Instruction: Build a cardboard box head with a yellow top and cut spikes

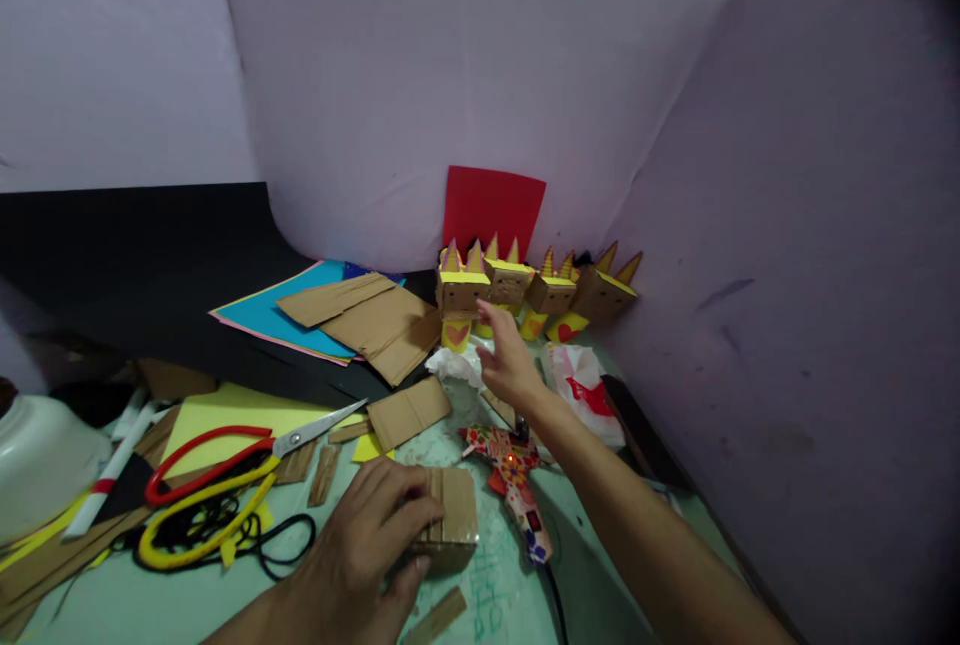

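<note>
In the lower middle, my left hand [367, 535] grips a small cardboard box [454, 515], its fingers over the top and the thumb at the near side. My right hand [510, 360] is stretched forward, index finger out and thumb apart, with nothing visible in it. Its fingertip appears in front of a row of cardboard figures with spiky horns; I cannot tell if it touches the nearest one, a box-headed figure [461, 297] with a heart on its yellow body. Beneath my right forearm lies a flower-patterned hot glue gun [514, 485] with a lit red light.
Large scissors [281, 445] with red and yellow handles lie left, over black cord [202, 530]. Cardboard sheets [382, 320] and blue paper [300, 310] are behind. A red-and-white plastic bag [585, 390] sits right, near the wall. Red card [491, 210] leans at the back.
</note>
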`<state>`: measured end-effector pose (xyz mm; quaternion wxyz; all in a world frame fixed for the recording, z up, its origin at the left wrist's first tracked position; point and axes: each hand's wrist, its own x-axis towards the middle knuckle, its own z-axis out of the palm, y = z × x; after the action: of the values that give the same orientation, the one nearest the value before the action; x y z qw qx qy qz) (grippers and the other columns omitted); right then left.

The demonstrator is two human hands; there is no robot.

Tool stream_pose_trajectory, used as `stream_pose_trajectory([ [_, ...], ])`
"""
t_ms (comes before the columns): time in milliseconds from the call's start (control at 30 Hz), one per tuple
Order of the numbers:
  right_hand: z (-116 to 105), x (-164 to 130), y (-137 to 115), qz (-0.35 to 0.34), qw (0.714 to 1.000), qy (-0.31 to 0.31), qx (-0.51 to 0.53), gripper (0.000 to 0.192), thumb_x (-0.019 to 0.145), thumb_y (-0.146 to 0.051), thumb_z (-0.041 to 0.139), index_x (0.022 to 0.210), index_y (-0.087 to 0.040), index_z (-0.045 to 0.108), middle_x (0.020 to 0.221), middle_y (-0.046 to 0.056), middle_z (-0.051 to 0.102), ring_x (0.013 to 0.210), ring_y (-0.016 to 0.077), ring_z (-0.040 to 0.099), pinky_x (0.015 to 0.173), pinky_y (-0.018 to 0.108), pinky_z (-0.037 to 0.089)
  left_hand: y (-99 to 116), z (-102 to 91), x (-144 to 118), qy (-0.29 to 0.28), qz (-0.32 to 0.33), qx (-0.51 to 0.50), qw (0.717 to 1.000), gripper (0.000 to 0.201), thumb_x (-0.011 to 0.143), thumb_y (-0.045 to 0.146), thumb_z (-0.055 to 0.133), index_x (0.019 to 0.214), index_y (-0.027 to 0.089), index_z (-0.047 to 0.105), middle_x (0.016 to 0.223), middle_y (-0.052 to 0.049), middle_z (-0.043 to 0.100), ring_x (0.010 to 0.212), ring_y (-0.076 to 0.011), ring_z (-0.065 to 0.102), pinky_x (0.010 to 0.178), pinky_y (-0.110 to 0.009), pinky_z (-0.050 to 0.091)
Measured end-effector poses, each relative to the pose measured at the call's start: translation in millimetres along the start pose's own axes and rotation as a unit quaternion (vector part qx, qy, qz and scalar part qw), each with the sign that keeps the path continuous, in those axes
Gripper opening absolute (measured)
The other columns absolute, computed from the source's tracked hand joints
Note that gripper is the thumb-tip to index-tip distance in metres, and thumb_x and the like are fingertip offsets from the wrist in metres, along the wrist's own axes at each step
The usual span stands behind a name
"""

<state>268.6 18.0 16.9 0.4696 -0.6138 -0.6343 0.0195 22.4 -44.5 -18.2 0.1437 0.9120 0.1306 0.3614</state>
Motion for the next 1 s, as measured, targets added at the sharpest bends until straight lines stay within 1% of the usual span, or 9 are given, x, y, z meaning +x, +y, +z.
stream_pose_trajectory([
  [67,-11,-15,-12,-0.001,1.000,0.014,0.027,0.058,0.072,-0.005,0.055,0.128,-0.021,0.049,0.113,0.009,0.059,0.100,0.0211,0.058,0.095,0.038,0.042,1,-1.2,0,-0.006,-0.001,0.002,1.000,0.039,0.070,0.002,0.048,0.106,0.016,0.052,0.105,-0.012,0.056,0.098,-0.0247,0.054,0.084,-0.041,0.048],
  [133,-24,-41,-28,-0.003,0.995,0.021,0.101,0.048,0.075,-0.014,0.061,0.122,-0.025,0.053,0.110,0.008,0.059,0.096,0.0224,0.059,0.093,0.041,0.043,2,-2.0,1,-0.011,-0.006,0.000,1.000,0.037,0.072,0.003,0.048,0.106,0.017,0.052,0.106,-0.012,0.056,0.098,-0.0250,0.054,0.084,-0.041,0.048],
  [267,-44,-109,-61,0.020,0.976,-0.101,0.190,0.042,0.071,-0.021,0.072,0.110,-0.031,0.060,0.121,0.007,0.053,0.117,0.0280,0.048,0.101,0.042,0.038,3,-2.2,1,-0.030,-0.014,-0.014,0.999,0.036,0.074,0.003,0.049,0.107,0.017,0.052,0.106,-0.012,0.055,0.098,-0.0248,0.053,0.082,-0.042,0.047],
  [400,-34,-151,-73,-0.005,0.982,-0.131,0.139,0.048,0.067,-0.011,0.069,0.111,-0.028,0.057,0.121,0.009,0.050,0.117,0.0283,0.046,0.100,0.043,0.038,1,-0.6,0,-0.042,-0.023,-0.028,0.998,0.039,0.075,0.004,0.050,0.112,0.018,0.052,0.107,-0.011,0.053,0.098,-0.0243,0.052,0.082,-0.040,0.047],
  [533,-14,-160,-70,-0.005,0.989,-0.102,0.106,0.035,0.066,-0.009,0.063,0.098,-0.023,0.059,0.113,0.009,0.051,0.108,0.0262,0.051,0.092,0.039,0.044,0,1.7,-4,-0.045,-0.051,-0.044,0.997,0.037,0.074,0.005,0.052,0.109,0.017,0.054,0.108,-0.011,0.050,0.103,-0.0243,0.051,0.086,-0.039,0.047],
  [733,-8,-162,-72,0.003,0.992,-0.065,0.110,0.027,0.066,-0.010,0.061,0.090,-0.021,0.060,0.108,0.010,0.050,0.103,0.0247,0.053,0.086,0.036,0.046,-2,3.3,-9,-0.036,-0.126,-0.058,0.990,0.031,0.073,0.010,0.056,0.103,0.017,0.054,0.140,-0.016,0.034,0.129,-0.0288,0.037,0.103,-0.045,0.037],
  [800,-7,-163,-73,0.001,0.992,-0.056,0.111,0.026,0.065,-0.009,0.061,0.088,-0.020,0.061,0.107,0.010,0.051,0.101,0.0245,0.054,0.085,0.035,0.047,-4,3.0,-8,-0.038,-0.139,-0.071,0.987,0.028,0.073,0.011,0.056,0.101,0.017,0.055,0.137,-0.016,0.040,0.129,-0.0284,0.039,0.102,-0.044,0.038],
  [900,-4,-162,-72,-0.010,0.994,-0.035,0.105,0.024,0.063,-0.009,0.061,0.084,-0.021,0.062,0.104,0.009,0.053,0.099,0.0242,0.055,0.085,0.036,0.047,-6,2.8,-5,-0.039,-0.138,-0.103,0.984,0.023,0.073,0.013,0.056,0.095,0.016,0.058,0.117,-0.014,0.059,0.117,-0.0257,0.052,0.095,-0.038,0.045],
  [1000,-2,-162,-71,-0.025,0.994,-0.017,0.102,0.023,0.063,-0.008,0.060,0.082,-0.021,0.063,0.103,0.009,0.055,0.097,0.0239,0.056,0.083,0.036,0.048,-7,3.3,-3,-0.020,-0.137,-0.101,0.985,0.020,0.071,0.016,0.058,0.091,0.015,0.061,0.109,-0.015,0.064,0.109,-0.0261,0.058,0.092,-0.038,0.047],
])
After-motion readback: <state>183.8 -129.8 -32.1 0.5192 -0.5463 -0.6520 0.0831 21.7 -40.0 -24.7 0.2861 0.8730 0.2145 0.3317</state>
